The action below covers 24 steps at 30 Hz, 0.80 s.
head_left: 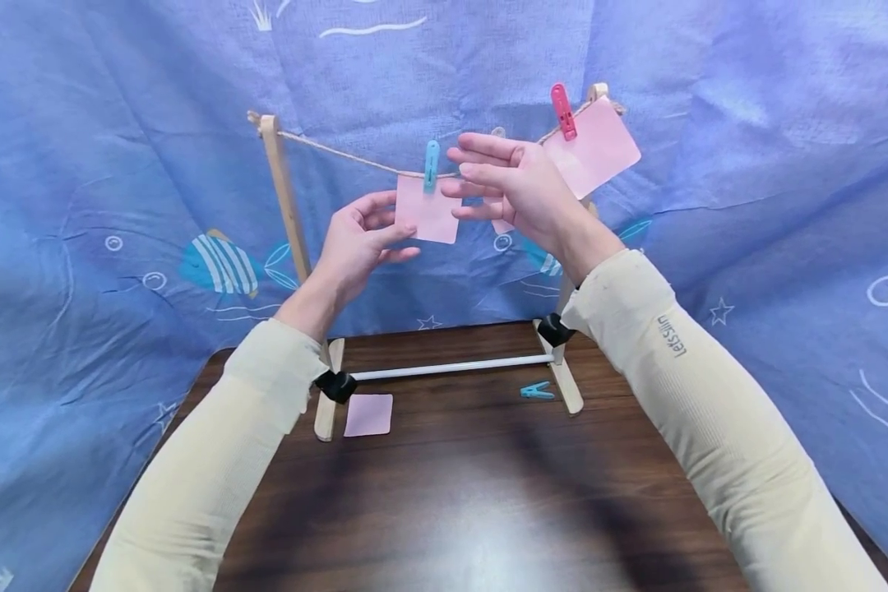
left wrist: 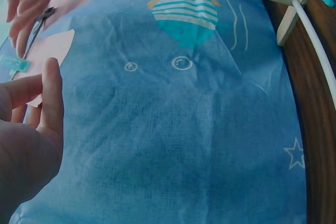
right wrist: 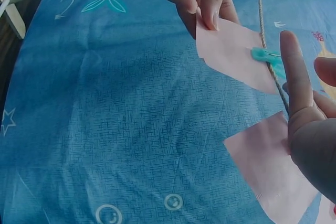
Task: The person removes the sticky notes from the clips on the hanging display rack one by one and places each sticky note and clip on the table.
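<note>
- Pink square paper card (head_left: 423,215): hangs from the twine line (head_left: 340,153) near its low middle, top edge under the light-blue plastic clothespin (head_left: 431,168). Clear of the dark wood-grain table (head_left: 451,501).
- Left hand (head_left: 357,237): thumb and finger pinch the card's left side, best seen in the right wrist view. Other fingers loosely bent.
- Right hand (head_left: 525,179): fingers extended and spread, thumb not closed on anything I can see. It's just beside the light-blue clothespin; can't tell if any fingertip touches card or twine.
- Neighbours: second pink card (right wrist: 270,169) sits beyond the right hand, mostly covered by it in the head view. Third pink card (head_left: 603,152) hangs tilted by the right post, under a red plastic clothespin (head_left: 564,113).
- Step in hand, my read: clip-up of this card, peg on, right hand free of it, left hand steadying the sheet.
- Next move calls for: check the bite on the top edge, then ease the left pinch without tugging sideways; twine sags, so a pull could drag card or peg along.
- Left over: loose pink card (head_left: 369,415) by the left wooden foot (head_left: 327,415), loose blue clothespin (head_left: 536,390) near the right foot. Looks like one more hang remaining.
</note>
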Available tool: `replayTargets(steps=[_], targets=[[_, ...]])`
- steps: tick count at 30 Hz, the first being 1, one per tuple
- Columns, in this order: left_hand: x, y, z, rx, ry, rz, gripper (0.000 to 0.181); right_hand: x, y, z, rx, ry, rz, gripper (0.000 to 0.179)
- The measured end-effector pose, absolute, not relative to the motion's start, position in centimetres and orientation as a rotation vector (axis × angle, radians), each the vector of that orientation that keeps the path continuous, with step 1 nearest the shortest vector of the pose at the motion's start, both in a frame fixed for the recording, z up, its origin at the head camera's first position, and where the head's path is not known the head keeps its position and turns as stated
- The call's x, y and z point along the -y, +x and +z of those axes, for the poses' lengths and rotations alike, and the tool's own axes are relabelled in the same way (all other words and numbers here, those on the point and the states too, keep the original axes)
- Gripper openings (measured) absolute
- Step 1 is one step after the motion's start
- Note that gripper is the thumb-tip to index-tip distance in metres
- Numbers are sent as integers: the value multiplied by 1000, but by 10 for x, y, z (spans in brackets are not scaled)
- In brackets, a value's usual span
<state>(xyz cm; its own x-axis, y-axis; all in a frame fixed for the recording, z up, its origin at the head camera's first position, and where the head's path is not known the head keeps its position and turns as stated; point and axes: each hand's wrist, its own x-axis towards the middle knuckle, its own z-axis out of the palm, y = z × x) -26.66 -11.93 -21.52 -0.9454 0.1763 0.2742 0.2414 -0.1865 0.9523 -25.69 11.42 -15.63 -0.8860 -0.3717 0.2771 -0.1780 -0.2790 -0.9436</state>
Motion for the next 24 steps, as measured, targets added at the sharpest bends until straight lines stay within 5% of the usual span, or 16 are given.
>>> replayTargets(steps=[24], targets=[[123,-260,-214,2003,-510,-2212,47,-106,-264,-155,-1771,-641,-2223,62]])
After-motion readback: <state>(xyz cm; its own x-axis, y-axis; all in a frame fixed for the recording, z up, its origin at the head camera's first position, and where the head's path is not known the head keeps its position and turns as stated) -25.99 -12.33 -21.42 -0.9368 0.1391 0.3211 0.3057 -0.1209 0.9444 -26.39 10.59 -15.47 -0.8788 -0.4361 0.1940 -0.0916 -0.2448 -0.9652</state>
